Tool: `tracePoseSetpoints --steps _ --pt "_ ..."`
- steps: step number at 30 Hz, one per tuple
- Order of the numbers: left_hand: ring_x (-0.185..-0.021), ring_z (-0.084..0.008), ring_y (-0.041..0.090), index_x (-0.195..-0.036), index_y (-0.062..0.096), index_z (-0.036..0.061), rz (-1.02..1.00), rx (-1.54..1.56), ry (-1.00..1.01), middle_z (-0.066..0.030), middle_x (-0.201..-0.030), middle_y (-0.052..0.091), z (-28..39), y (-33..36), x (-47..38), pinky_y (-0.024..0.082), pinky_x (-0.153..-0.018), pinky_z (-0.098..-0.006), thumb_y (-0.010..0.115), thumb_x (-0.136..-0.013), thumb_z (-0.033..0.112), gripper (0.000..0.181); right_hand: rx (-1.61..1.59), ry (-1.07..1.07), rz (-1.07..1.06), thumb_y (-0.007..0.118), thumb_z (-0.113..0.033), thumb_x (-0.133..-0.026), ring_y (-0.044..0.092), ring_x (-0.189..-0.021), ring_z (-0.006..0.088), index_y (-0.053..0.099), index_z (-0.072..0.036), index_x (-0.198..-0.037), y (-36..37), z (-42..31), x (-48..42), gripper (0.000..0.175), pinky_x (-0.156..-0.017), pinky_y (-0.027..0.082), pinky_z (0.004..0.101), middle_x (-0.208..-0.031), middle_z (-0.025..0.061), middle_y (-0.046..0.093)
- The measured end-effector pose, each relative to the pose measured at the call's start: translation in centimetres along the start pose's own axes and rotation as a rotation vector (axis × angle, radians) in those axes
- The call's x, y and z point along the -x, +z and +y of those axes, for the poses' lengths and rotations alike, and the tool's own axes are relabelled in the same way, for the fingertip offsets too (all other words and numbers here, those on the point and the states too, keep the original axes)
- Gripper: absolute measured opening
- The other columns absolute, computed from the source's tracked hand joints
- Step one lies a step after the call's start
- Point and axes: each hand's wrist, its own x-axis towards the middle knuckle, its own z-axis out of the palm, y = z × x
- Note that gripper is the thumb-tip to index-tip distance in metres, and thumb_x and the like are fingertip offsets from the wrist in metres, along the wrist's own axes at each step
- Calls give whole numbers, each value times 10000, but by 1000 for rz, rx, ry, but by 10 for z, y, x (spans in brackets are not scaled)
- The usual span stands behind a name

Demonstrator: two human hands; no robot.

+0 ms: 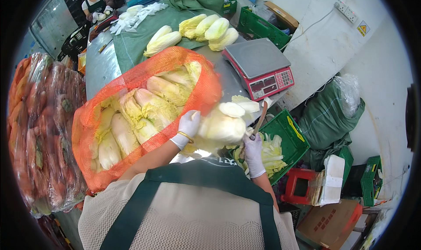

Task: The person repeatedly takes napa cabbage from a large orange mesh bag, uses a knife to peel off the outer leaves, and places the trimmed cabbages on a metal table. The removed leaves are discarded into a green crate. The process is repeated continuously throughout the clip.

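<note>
A trimmed napa cabbage (221, 126), blurred, lies crosswise over the near table edge. At its left end my left hand (190, 127), in a white glove, grips it; the fingertips are partly hidden. My right hand (254, 156), also gloved, is shut on a knife (262, 118) with a narrow brownish blade pointing up and away, close to the cabbage's cut end. Loose pale cabbage leaves (245, 103) lie just beyond. To the left, an orange mesh sack (82, 134) gapes wide around several napa cabbages (158, 103).
A red digital scale (260, 60) stands at the table's right side. Beyond the sack, more cabbages (209, 29) rest by green sheeting (131, 49). Below right, a green crate (289, 144) holds leaf trimmings. Wrapped carrots (46, 134) stand left; another person (97, 3) works far back.
</note>
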Motion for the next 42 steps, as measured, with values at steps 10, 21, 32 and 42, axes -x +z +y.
tracePoseSetpoints --steps 10,21,32,42 --pt "-1286 -344 281 -1350 252 -9 -948 48 426 -220 -1391 263 89 -71 26 243 -1060 -392 666 -727 224 784 73 -162 -193 637 -62 -773 518 -604 67 544 -18 -919 23 -11 -5 179 -535 432 222 -797 35 599" --pt "-1075 -204 510 -1314 381 68 -575 381 288 -107 -1215 482 87 -61 44 440 -901 -300 745 -692 196 732 292 -320 23 642 -135 -784 431 -586 93 519 -11 -826 63 -17 -19 180 -508 369 267 -671 31 508" --pt "-954 -139 563 -1228 477 -6 -373 324 305 -103 -1114 583 87 -51 11 464 -832 -255 732 -721 143 587 197 -265 -405 644 -138 -790 483 -665 99 481 -32 -1230 64 -46 0 481 -590 423 238 -885 59 577" --pt "-928 -190 592 -1155 520 17 -651 -140 63 -97 -1095 595 32 -117 69 476 -810 -305 699 -742 182 480 191 -132 -482 669 -194 -792 523 -750 102 494 -58 -1233 86 -53 -37 494 -655 439 245 -938 61 579"
